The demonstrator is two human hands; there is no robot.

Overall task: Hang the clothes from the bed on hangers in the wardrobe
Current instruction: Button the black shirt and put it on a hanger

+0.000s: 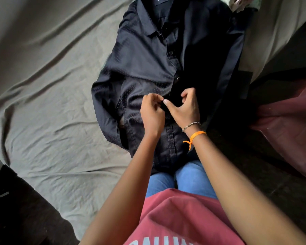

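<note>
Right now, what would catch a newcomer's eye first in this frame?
A black shirt lies spread on the grey-green bedsheet, collar at the top. At its middle, the left hand and right hand pinch the button placket. An orange thread bracelet circles the right wrist.

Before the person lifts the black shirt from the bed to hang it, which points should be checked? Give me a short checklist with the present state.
1. Black shirt lies flat on the bed sheet: ok.
2. Left hand and right hand are both at the button placket, mid-front: ok.
3. Button under the fingers is fastened: cannot tell, hidden.
4. Upper buttons are closed: cannot tell, fabric too dark.
5. Hanger within view: not ok, none visible.
6. Wardrobe within view: not ok, none visible.
</note>
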